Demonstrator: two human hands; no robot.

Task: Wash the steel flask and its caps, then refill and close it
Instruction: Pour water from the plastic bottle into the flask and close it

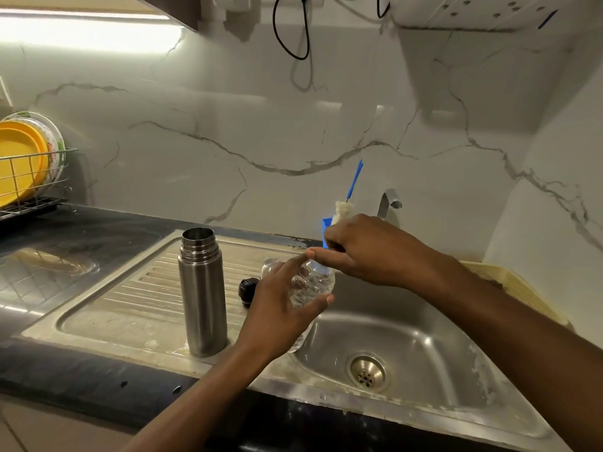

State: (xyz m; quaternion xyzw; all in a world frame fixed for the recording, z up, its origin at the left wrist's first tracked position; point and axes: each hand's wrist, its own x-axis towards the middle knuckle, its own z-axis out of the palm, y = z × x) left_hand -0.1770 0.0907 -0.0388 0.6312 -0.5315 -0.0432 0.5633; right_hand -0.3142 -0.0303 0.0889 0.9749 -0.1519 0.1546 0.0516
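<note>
Now hands (pixel 280 308) (pixel 355 252) grip bottle (pixel 313 283); flask (pixel 202 295) uncapped.

A home kitchen: steel sink (pixel 424 347), dish rack (pixel 32 177), marble backsplash (pixel 261 125).

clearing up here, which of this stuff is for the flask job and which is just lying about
For the job: steel flask, black cap, plastic bottle, bottle brush.
Lying about: dish rack, yellow plate, yellow basket.
</note>
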